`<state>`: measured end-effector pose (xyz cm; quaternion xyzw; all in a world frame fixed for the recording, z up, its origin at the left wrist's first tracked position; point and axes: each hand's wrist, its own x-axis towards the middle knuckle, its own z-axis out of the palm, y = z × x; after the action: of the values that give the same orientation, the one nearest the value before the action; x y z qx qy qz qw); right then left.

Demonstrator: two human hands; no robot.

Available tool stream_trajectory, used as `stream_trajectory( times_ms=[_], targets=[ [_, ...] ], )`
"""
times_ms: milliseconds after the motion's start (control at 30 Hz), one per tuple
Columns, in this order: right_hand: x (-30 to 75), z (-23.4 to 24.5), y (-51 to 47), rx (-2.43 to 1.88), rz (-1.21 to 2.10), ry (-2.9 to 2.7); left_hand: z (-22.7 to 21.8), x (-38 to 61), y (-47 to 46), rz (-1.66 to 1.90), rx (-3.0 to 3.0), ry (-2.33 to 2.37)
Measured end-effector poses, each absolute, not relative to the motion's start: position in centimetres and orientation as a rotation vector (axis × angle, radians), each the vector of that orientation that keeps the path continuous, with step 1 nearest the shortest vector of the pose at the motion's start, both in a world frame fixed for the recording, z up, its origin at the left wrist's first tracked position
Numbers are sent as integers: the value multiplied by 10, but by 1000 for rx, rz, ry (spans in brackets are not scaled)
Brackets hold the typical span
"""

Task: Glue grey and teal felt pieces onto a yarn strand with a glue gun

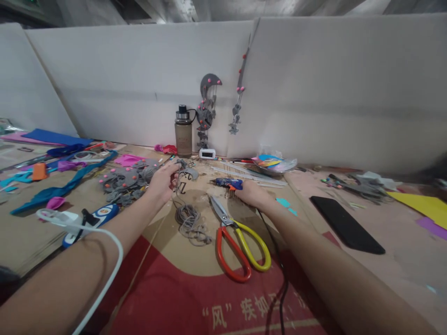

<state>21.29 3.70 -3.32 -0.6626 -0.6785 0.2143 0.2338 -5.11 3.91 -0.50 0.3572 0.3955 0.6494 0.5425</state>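
Note:
My left hand [162,182] pinches a small grey felt piece [180,164]. Grey cord hangs from it towards a loose coil of cord [189,220] on the cardboard. Wrapped around the handle of a blue hot glue gun [225,182] is my right hand [252,192]; the nozzle points left, towards my left hand. Large scissors [226,220] with one red and one yellow handle lie partly open in front of it. Behind the left fingers rests a grey crescent felt piece [189,174]. Beside my left forearm is a heap of grey felt pieces with pink dots [122,180].
A bottle [183,137] and a small white digital clock [207,154] stand at the back. Grey felt hangings [205,116] are on the white panel. A black phone-like slab [345,223] lies right. A black cable [283,279] and white cable [117,265] cross the work area.

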Motion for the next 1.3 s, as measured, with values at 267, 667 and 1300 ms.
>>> stream_trajectory(
  times_ms=[267, 667, 1300],
  targets=[
    [182, -8, 22, -1345, 848, -1446, -7, -47, 36, 1470, 885, 949],
    [153, 4, -16, -1032, 555, -1813, -8, -46, 35, 1444, 827, 942],
    [147, 4, -22, -1213, 397, -1897, -11, -39, 32, 1417, 962, 990]
  ],
)
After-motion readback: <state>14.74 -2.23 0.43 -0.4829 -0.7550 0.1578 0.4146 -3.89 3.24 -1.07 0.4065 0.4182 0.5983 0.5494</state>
